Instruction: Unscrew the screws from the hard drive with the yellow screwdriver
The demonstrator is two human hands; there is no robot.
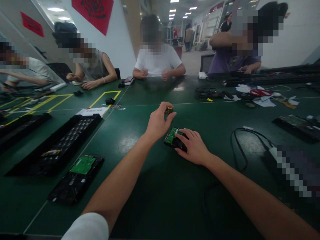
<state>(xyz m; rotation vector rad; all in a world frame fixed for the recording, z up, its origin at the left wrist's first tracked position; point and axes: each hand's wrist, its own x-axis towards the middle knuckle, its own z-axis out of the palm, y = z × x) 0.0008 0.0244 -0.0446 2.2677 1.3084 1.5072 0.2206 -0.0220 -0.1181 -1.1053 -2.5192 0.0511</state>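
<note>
A hard drive (172, 136) with a green circuit board lies on the green table in front of me. My right hand (193, 143) grips it from the right, fingers across its top and thumb along its near edge. Just above and left of the drive, my left hand (160, 121) is raised off the table. Its thumb and index finger pinch a small dark and yellow piece (170, 110), too small to make out. Another hard drive (82, 165), its green board face up on a black body, rests at the left near my left forearm.
Long black trays (60, 150) stand on the left beside a white paper (93, 111). A black cable (236, 143) loops at right, near a black unit with a circuit board (297, 125). Cables and scraps (265, 93) lie farther back. Several people sit across the table (140, 200).
</note>
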